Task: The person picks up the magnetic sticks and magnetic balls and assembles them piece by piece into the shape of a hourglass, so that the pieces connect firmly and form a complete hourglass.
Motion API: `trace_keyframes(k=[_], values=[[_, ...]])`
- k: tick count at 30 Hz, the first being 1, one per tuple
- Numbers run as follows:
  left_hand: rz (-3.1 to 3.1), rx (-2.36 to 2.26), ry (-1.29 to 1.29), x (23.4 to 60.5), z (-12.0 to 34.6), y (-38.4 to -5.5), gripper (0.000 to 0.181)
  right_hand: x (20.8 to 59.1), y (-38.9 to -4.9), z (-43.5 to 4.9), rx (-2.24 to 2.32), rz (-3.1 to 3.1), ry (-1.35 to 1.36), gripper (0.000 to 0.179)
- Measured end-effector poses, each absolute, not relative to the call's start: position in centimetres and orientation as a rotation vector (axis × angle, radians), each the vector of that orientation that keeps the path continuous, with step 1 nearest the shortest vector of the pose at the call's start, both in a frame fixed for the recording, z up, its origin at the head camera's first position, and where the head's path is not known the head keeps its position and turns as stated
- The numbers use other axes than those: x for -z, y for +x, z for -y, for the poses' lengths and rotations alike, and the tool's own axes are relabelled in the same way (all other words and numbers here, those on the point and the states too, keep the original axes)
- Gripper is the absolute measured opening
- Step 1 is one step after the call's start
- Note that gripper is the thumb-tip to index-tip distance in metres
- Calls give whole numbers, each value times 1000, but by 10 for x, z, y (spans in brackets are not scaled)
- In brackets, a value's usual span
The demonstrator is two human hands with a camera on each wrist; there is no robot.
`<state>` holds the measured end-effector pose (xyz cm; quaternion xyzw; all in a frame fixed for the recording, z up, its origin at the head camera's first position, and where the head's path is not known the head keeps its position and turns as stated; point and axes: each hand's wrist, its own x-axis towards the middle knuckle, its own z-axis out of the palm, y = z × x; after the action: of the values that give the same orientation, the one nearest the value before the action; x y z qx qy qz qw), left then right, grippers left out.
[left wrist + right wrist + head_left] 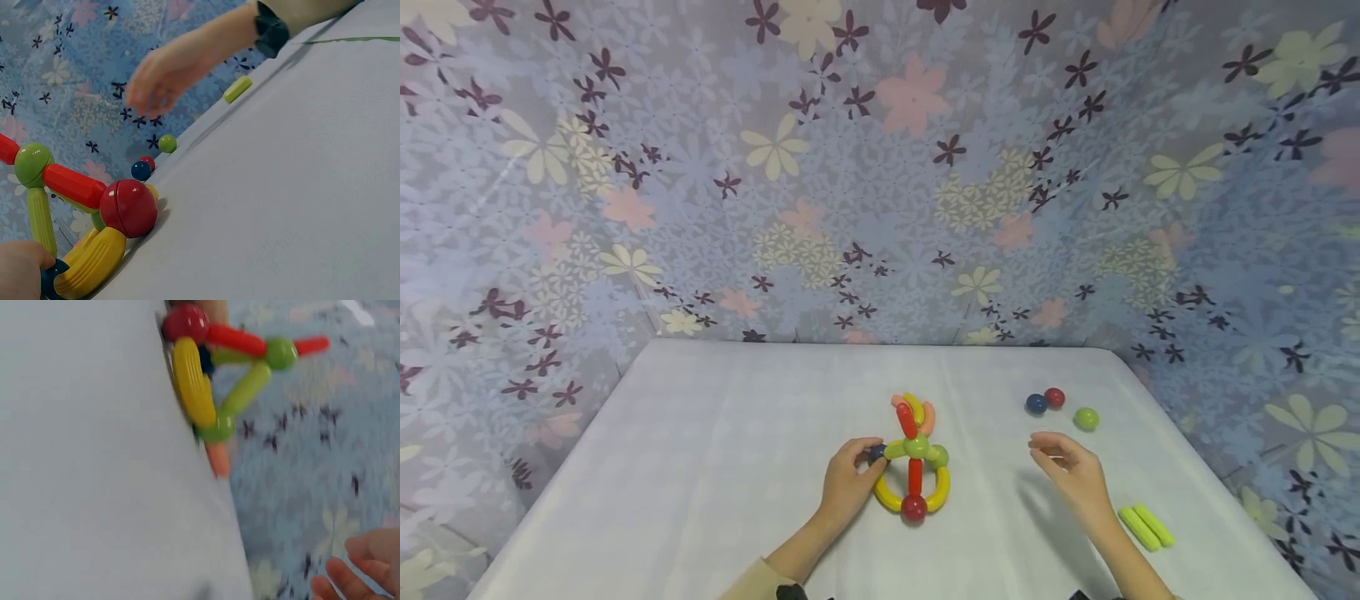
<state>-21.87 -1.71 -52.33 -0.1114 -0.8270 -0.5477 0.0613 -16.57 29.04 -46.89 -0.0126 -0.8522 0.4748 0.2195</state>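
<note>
No readable text, labels, brands, numbers or signs: none legible in head view, none in left wrist or right wrist view.

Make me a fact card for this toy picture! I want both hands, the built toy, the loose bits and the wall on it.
left hand: pinches the toy's blue ball
right hand: held above the white table, holding nothing
built toy: balls joined by red, green and yellow sticks
loose balls: blue one, red one, green one
loose sticks: two light green sticks, lying side by side
backdrop: flower pattern
</note>
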Motion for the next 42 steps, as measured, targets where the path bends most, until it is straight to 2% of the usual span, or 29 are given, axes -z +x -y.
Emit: trace_keyframes(k=[9,17,34,42], values=[[2497,1619,-335,526,18,-218,27,493,-125,-352,-1109,2306,-338,23],[2492,1671,-293,525,16,-222,24,497,-105,-377,-1045,2378,-503,29],[2527,1761,-326,524,27,-231,24,496,-106,-376,-874,2720,-345,41],[2533,1778,-330,523,28,-231,25,482,-122,-355,-1198,2601,-384,42]])
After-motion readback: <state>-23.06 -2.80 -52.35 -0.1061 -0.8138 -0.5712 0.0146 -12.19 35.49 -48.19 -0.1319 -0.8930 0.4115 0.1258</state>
